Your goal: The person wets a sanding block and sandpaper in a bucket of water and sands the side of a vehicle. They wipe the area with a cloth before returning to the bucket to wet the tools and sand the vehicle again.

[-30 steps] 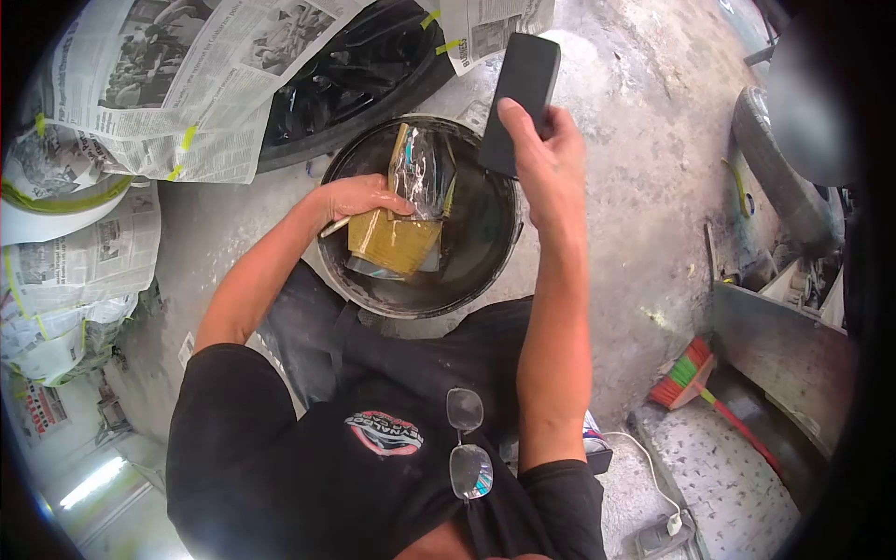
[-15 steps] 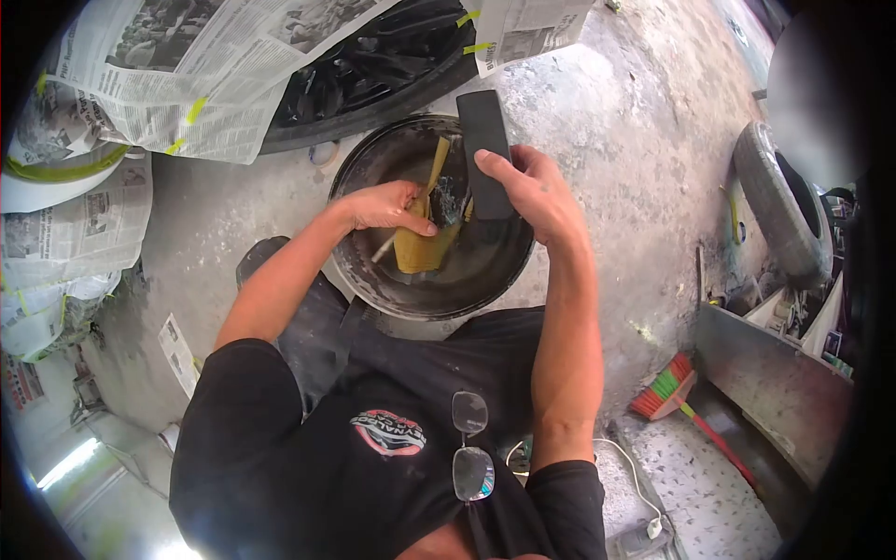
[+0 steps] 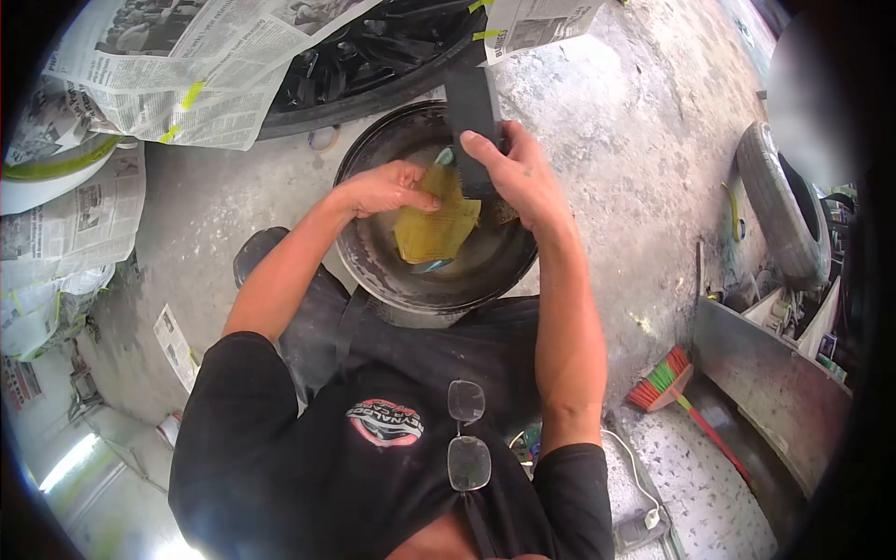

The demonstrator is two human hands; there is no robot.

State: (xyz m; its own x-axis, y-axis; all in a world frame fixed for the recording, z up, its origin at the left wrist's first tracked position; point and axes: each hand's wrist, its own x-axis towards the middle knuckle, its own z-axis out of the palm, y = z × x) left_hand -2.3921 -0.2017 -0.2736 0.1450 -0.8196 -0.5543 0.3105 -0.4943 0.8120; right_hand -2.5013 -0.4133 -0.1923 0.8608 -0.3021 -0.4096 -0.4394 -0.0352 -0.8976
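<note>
My left hand (image 3: 385, 189) is closed on a yellow-brown sheet of sandpaper (image 3: 435, 233), thumb on top, over the round black basin (image 3: 378, 287). The sheet hangs fairly flat, and something bluish shows at its lower edge. In my right hand (image 3: 532, 179) is a long dark sanding block (image 3: 472, 103), gripped near its lower end with the thumb across its face. The block stands over the basin's far right side, close beside the sheet's upper edge. Part of the basin's inside is hidden by the sheet and hands.
A bumper-like black part (image 3: 373, 56) with taped newspaper (image 3: 205, 75) lies beyond the basin. A tyre (image 3: 779, 205) leans at the right, above a metal panel (image 3: 770, 359) and a broom (image 3: 665, 378). A white cable (image 3: 639, 476) runs near my right elbow.
The sandpaper has turned from a folded, edge-on pose to a broader, flatter face. My right hand and the block have shifted slightly left and away from me.
</note>
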